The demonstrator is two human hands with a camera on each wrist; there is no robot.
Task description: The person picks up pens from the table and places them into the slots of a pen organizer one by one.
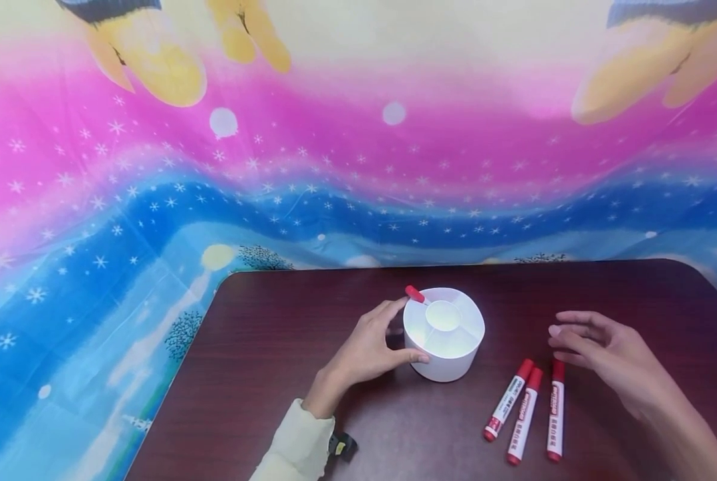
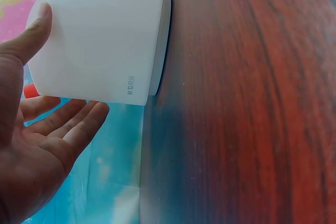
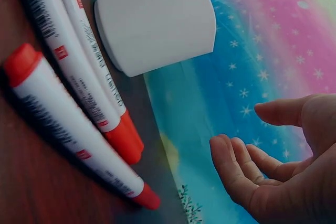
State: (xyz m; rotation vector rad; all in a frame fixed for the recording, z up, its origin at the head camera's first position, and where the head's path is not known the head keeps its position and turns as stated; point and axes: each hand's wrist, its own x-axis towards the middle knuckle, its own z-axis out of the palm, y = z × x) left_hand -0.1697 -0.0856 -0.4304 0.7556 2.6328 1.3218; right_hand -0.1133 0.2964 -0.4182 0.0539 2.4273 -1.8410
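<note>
A round white pen holder [image 1: 442,367] with divided compartments stands upright on the table. My left hand [image 1: 365,347] holds its left side, thumb on the near wall and fingers round the far side, as the left wrist view also shows. One marker leans in a rear-left compartment, only its red end [image 1: 415,294] rising over the rim. Three red-and-white whiteboard markers [image 1: 505,404] lie to the right of the holder, two close together and a single marker [image 1: 555,421] apart. Above the single marker's far end hovers my right hand [image 1: 613,347], fingers loosely bent around nothing, as the right wrist view [image 3: 278,166] confirms.
The dark wood-grain table [image 1: 244,347] has rounded far corners. Behind it hangs a pink and blue cloth [image 1: 346,153] with snowflake prints. A small black object [image 1: 342,446] shows beside my left cuff.
</note>
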